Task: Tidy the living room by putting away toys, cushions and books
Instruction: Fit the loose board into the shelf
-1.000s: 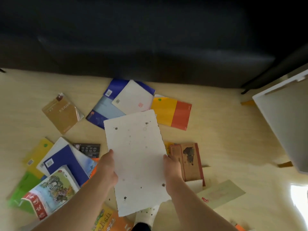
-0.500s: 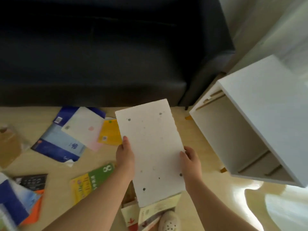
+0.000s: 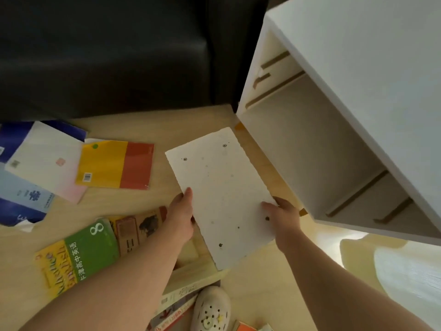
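Nearest the person, below both wrists, a pale clog stands on the wooden floor. A few overlapping books lie against its left side.

The left hand and the right hand hold a white book between them, lifted off the floor. Its cover is white with dark specks, and it tilts so that the far end leans to the left. The left hand pinches the left long edge, with the thumb laid on the cover and the fingers hidden beneath. The right hand grips the right long edge the same way, with the thumb on top and the fingers curled under the edge.

Left of the left hand and partly under that forearm lies a green and yellow English book. A brown book lies just beside it and touches the wrist's outline.

Farther out, up and left of the left hand, a yellow and red book lies flat. Left of it a white and pink book overlaps a blue book.

Beyond and to the right of the right hand stands a white cabinet. Its open compartment faces the hands, and the far end of the white book is near its lower front edge.

Farthest off, beyond the left hand, is a dark sofa.
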